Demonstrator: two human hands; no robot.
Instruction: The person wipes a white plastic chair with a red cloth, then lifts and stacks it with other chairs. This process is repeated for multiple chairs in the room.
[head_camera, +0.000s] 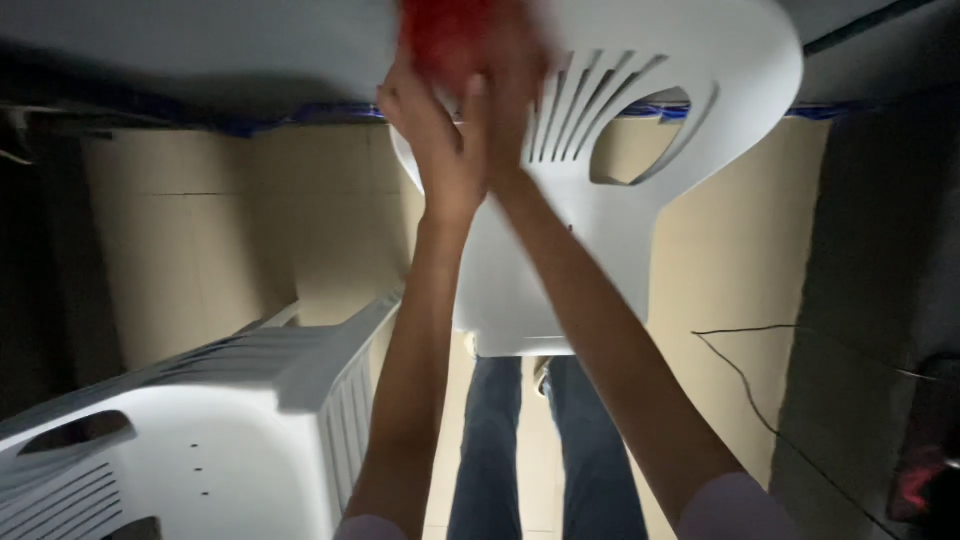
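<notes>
Both hands — left (445, 140), right (515, 90) — clasp a red thing (455, 35) (blurred) by white chair (640, 120).

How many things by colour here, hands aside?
White: 2, chair by the hands, second chair at lower left
Red: 1, blurred red thing at the left hand and right hand
Black: 1, cable on the floor
Total: 4

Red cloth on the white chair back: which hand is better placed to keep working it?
Probably right. The right hand lies over the blurred red cloth against the white chair; the left hand sits lower, just beneath it.
</notes>
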